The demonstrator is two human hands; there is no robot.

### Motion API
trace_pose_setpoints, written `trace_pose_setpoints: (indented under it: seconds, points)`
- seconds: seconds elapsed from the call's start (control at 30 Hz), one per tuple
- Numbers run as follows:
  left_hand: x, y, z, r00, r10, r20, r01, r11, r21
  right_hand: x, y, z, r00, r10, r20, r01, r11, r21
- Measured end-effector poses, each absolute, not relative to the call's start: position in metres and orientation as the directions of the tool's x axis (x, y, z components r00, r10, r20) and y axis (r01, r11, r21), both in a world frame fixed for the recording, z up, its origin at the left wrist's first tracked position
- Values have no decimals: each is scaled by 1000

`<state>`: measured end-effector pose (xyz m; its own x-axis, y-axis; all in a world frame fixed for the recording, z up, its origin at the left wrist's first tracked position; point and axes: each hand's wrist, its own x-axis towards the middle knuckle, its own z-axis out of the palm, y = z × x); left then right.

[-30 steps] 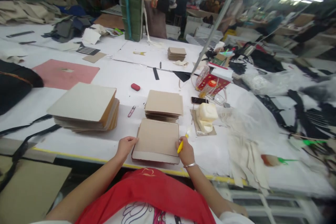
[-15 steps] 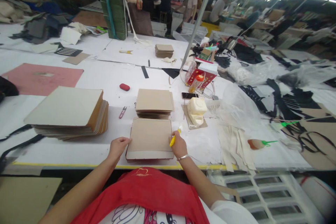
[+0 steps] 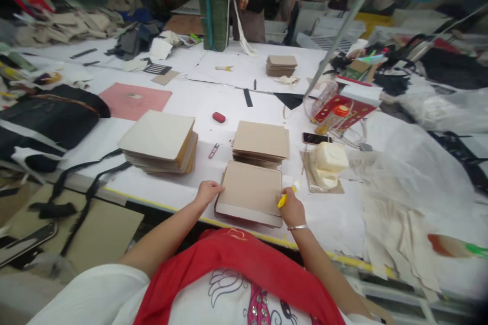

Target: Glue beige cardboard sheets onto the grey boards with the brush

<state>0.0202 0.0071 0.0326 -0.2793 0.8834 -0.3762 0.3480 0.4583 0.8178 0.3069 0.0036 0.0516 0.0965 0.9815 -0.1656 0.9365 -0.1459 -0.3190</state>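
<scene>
A tan cardboard sheet (image 3: 251,189) lies on a low stack with a pale strip and dark red edges showing along the near side. My left hand (image 3: 209,191) is closed, its thumb and fingers pinching the sheet's left edge. At the right edge, my right hand (image 3: 294,209) is closed around a brush with a yellow handle (image 3: 282,201); its pale tip points away from me. That hand also touches the board's side. Just behind stands another stack of tan cardboard (image 3: 261,139). To the right, a cream plastic container (image 3: 330,158) rests on a cardboard piece.
A tall stack of grey-white boards (image 3: 158,134) stands left, with thread snips (image 3: 214,151) and a red case (image 3: 218,117) near it. A phone (image 3: 316,138), a red box (image 3: 343,109) and a slanted metal pole (image 3: 346,23) are to the right. A co-worker stands across the table.
My view has swung left and down, so the table's contents appear farther right. Both hands stay at the sheet's two side edges, and the brush is still in my right hand.
</scene>
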Motion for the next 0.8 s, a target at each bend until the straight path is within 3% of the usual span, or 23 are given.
trace_pose_setpoints:
  seconds: [0.23, 0.37, 0.5, 0.63, 0.7, 0.8]
  points:
    - [16, 7, 32, -250, 900, -356, 367, 428, 826, 307, 5, 53, 76, 983, -166, 954, -120, -274]
    - [14, 10, 33, -209, 912, -353, 471, 410, 781, 305, 5, 53, 68, 983, -168, 964, -108, -243]
    - [16, 14, 42, -151, 934, -324, 693, 334, 639, 307, 6, 56, 40, 986, -159, 982, -69, -178]
    - [27, 11, 56, 14, 998, -64, 909, 14, 416, 314, 8, 73, -12, 999, -45, 995, 8, -96]
    - [33, 8, 60, 194, 981, 6, 930, -186, 317, 315, 9, 87, -25, 999, 35, 988, 30, -150]
    - [39, 6, 60, 438, 898, -42, 874, -415, 252, 303, 17, 110, -1, 994, 110, 891, 51, -452]
